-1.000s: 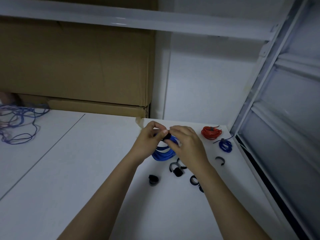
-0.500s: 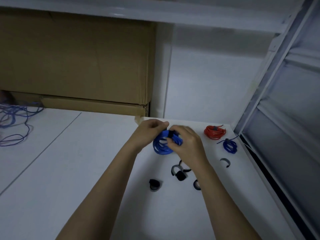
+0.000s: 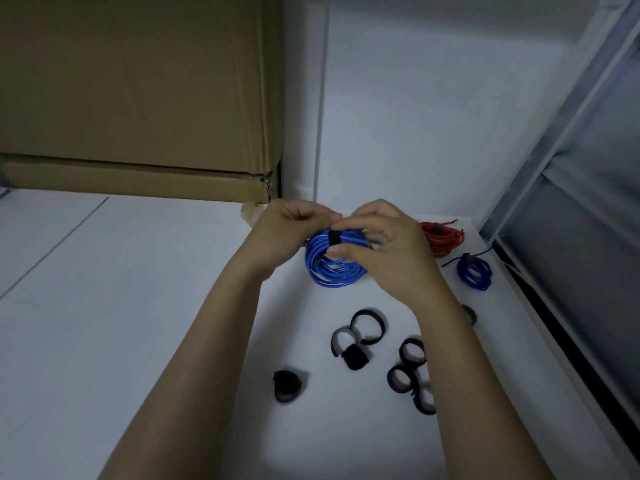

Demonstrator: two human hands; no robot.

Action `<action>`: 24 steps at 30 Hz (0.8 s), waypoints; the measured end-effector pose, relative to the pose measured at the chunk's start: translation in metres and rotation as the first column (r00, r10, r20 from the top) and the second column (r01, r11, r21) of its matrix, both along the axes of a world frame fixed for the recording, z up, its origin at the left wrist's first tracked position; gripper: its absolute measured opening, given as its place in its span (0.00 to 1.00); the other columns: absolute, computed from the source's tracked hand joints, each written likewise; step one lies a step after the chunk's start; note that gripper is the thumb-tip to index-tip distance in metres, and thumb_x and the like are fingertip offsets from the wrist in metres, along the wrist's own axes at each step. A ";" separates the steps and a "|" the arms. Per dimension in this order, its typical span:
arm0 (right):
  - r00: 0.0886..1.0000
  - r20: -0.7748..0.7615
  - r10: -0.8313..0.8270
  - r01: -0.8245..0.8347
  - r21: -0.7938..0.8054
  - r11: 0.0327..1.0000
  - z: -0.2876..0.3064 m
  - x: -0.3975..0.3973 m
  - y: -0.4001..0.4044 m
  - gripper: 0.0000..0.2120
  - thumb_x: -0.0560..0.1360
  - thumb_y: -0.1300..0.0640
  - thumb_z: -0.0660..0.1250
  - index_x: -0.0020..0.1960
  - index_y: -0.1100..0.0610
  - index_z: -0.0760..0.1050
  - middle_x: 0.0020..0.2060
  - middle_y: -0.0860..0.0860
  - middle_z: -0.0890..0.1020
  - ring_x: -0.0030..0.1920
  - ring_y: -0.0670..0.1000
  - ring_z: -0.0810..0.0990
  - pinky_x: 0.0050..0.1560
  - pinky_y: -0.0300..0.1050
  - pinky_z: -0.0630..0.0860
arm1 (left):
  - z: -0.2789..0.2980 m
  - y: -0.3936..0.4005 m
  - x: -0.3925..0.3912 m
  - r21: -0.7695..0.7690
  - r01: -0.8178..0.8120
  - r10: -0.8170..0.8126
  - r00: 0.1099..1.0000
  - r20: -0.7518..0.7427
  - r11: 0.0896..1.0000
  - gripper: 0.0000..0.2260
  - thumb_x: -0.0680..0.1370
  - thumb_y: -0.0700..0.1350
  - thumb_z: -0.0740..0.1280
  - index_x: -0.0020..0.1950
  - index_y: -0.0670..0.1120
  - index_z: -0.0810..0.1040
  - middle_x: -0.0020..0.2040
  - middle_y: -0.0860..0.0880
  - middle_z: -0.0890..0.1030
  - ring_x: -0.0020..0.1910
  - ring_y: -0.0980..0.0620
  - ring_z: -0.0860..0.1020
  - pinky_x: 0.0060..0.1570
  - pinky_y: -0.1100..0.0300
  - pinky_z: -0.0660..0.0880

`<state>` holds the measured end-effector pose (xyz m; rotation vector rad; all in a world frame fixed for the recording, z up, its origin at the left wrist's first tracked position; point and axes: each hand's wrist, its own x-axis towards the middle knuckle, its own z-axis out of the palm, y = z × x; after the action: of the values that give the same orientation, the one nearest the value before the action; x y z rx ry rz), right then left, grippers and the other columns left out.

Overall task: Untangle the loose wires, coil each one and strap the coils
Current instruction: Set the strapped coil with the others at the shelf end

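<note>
A big cardboard box (image 3: 138,95) is sitting at the back of the white counter (image 3: 121,306), closed, so its contents cannot be seen. To its right a white wall is rising behind the counter, and a grey metal frame (image 3: 561,168) is slanting down the right side.

Loose black straps (image 3: 367,327) are lying curled into rings on the counter near the forearms, one of them (image 3: 286,386) lying apart to the left. Further back on the right, a red coil (image 3: 443,239) and a small dark blue coil (image 3: 473,271) are resting side by side, each already banded.

Both hands are meeting over the blue wire coil (image 3: 332,268), which is being held up just above the counter, in front of the wall. A black strap (image 3: 335,238) is wrapping around the top of the coil. The left hand (image 3: 287,233) is curling its fingers in a grip at the coil's top, by the strap. The right hand (image 3: 384,251) is pinching the coil from the other side, thumb (image 3: 346,251) across the front of the loops, fingers bent over the top.
</note>
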<state>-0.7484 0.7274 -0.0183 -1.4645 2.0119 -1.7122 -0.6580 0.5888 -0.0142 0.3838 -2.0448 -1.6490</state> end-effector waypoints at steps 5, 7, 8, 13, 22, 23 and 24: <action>0.996 0.043 -0.080 0.079 0.037 0.996 -0.001 -0.005 0.002 0.16 0.61 0.54 0.81 0.42 0.44 0.76 0.39 0.42 0.81 0.43 0.41 0.80 0.40 0.30 0.74 | 0.000 0.000 -0.003 0.010 -0.032 0.032 0.998 -0.047 0.999 0.04 0.76 0.39 0.68 0.43 0.43 0.83 0.33 0.52 0.83 0.34 0.57 0.79 0.38 0.67 0.75; 0.992 0.030 -0.119 0.117 0.056 0.991 -0.005 -0.006 0.001 0.14 0.62 0.54 0.80 0.41 0.45 0.76 0.38 0.41 0.81 0.43 0.41 0.80 0.39 0.31 0.75 | -0.002 0.001 0.001 0.008 0.014 -0.013 1.000 -0.026 1.000 0.06 0.77 0.43 0.68 0.45 0.43 0.84 0.37 0.51 0.85 0.37 0.56 0.81 0.42 0.65 0.77; 0.990 0.013 -0.142 0.141 0.066 0.988 -0.007 -0.007 0.001 0.13 0.63 0.54 0.80 0.39 0.46 0.76 0.37 0.41 0.81 0.43 0.41 0.79 0.40 0.32 0.75 | -0.003 0.002 0.002 0.017 0.053 -0.053 0.999 -0.012 0.998 0.09 0.77 0.47 0.67 0.46 0.44 0.84 0.39 0.49 0.85 0.40 0.55 0.82 0.45 0.64 0.78; 0.983 0.035 -0.180 0.177 0.065 0.982 -0.015 -0.015 0.006 0.10 0.63 0.56 0.79 0.36 0.47 0.78 0.36 0.41 0.82 0.42 0.39 0.81 0.41 0.32 0.77 | -0.009 0.008 -0.001 0.000 0.131 -0.131 0.991 0.007 0.991 0.05 0.73 0.42 0.72 0.48 0.44 0.84 0.45 0.46 0.85 0.46 0.50 0.84 0.50 0.63 0.79; 0.997 0.033 -0.072 0.068 0.113 0.991 -0.019 -0.020 0.007 0.12 0.76 0.59 0.68 0.52 0.42 0.80 0.48 0.39 0.83 0.50 0.41 0.82 0.52 0.36 0.77 | -0.025 0.008 -0.014 -0.082 -0.127 0.119 0.988 -0.098 0.989 0.04 0.76 0.39 0.69 0.44 0.47 0.83 0.39 0.48 0.84 0.37 0.57 0.82 0.44 0.67 0.77; 0.994 0.022 -0.110 0.107 0.120 0.987 -0.020 -0.021 0.007 0.11 0.76 0.60 0.68 0.52 0.44 0.80 0.46 0.37 0.83 0.48 0.41 0.82 0.51 0.36 0.77 | -0.028 0.009 -0.015 -0.092 -0.139 0.131 0.987 -0.089 0.986 0.04 0.77 0.41 0.69 0.46 0.47 0.83 0.39 0.49 0.84 0.38 0.57 0.82 0.45 0.66 0.77; 0.987 0.002 -0.159 0.157 0.127 0.979 -0.021 -0.023 0.006 0.10 0.76 0.60 0.68 0.53 0.47 0.82 0.44 0.36 0.83 0.46 0.40 0.82 0.50 0.36 0.78 | -0.030 0.009 -0.016 -0.097 -0.142 0.136 0.989 -0.062 0.985 0.04 0.78 0.43 0.68 0.50 0.49 0.82 0.41 0.50 0.84 0.40 0.57 0.82 0.46 0.66 0.77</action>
<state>-0.7710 0.7337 -0.0394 -1.2837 2.2394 -1.6098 -0.6738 0.5979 -0.0446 0.4305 -2.0036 -1.4510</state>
